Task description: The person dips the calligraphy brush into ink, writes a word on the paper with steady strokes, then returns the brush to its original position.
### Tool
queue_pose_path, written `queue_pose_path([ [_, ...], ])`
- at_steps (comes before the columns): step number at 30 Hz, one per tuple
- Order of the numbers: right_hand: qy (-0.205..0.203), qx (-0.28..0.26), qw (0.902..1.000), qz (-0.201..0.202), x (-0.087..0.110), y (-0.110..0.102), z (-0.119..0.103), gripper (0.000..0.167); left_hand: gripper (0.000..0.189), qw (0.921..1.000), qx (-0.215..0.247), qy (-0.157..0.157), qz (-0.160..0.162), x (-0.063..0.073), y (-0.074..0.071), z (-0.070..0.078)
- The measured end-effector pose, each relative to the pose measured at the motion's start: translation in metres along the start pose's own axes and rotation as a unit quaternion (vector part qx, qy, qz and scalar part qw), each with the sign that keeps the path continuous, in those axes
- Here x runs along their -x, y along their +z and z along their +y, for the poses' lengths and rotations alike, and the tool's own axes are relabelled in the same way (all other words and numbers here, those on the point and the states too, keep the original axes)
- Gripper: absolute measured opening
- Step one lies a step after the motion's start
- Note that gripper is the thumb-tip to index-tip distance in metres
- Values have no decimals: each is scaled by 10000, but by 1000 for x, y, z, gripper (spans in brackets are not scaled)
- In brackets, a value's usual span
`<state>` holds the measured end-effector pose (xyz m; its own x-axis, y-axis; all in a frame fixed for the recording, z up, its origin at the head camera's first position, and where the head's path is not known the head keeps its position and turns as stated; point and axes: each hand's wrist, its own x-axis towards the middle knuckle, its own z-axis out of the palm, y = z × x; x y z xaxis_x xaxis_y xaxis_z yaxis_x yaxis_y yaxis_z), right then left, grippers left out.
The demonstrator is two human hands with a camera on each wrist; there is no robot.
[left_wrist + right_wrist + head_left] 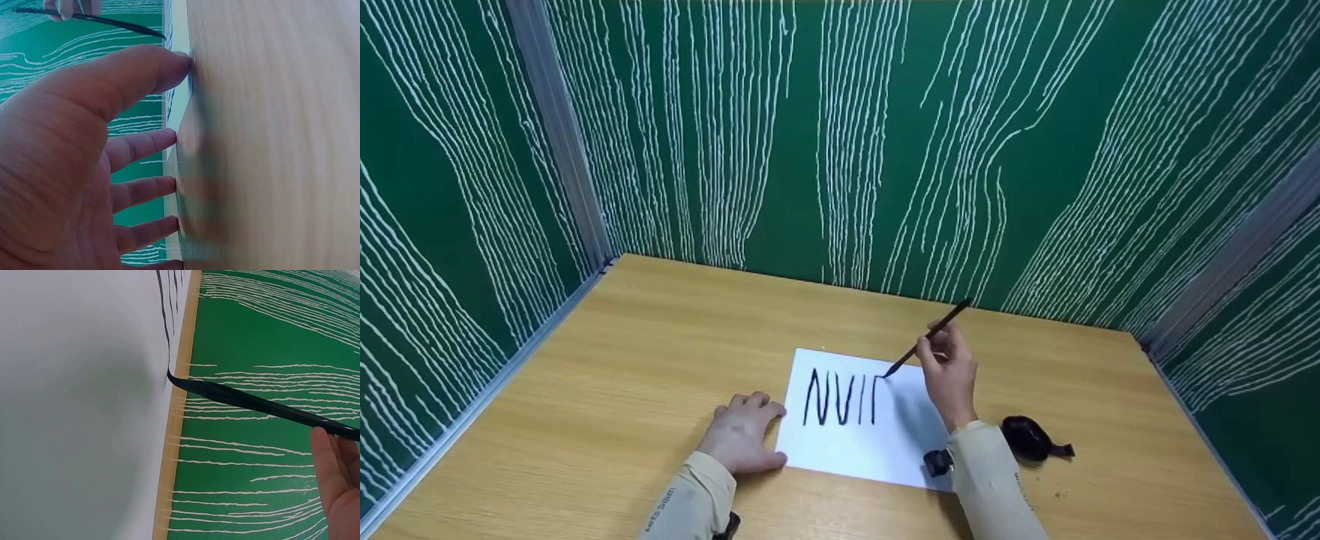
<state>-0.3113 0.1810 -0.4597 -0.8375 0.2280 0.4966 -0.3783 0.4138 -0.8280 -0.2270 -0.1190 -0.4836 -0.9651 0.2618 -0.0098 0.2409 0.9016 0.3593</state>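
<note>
A white sheet of paper point(847, 454) lies on the wooden table with black strokes point(844, 397) across its upper left part, resembling letters. My right hand point(951, 379) pinches a dark, slender paintbrush point(928, 337) by its handle, slanted up to the right. In the right wrist view the bent tip of the brush point(247, 400) meets the paper at the end of a black line. My left hand point(744, 433) rests with spread fingers at the sheet's left edge. From the left wrist, its thumb point(140, 70) presses at the paper's border and the other fingertips touch the tabletop.
To the right of my right forearm sits a glossy black rounded object point(1026, 439) with a short stub. Green panels point(787, 187) with wavy white lines stand behind and on both sides of the table point(585, 405), joined by grey corner posts point(559, 120).
</note>
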Motion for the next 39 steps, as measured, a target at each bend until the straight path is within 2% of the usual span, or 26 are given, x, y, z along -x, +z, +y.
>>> queue_pose_path([
  [7,-20,156,9999,1,0,-1,-1,14,64,10000,14,-13,-1,1,0,1],
  [14,-554,312,9980,66,0,-2,-3,15,63,9999,105,73,19,2,-1,0],
  [39,-183,261,9995,-2,0,-5,-3,13,64,10000,11,21,-49,2,0,-1],
])
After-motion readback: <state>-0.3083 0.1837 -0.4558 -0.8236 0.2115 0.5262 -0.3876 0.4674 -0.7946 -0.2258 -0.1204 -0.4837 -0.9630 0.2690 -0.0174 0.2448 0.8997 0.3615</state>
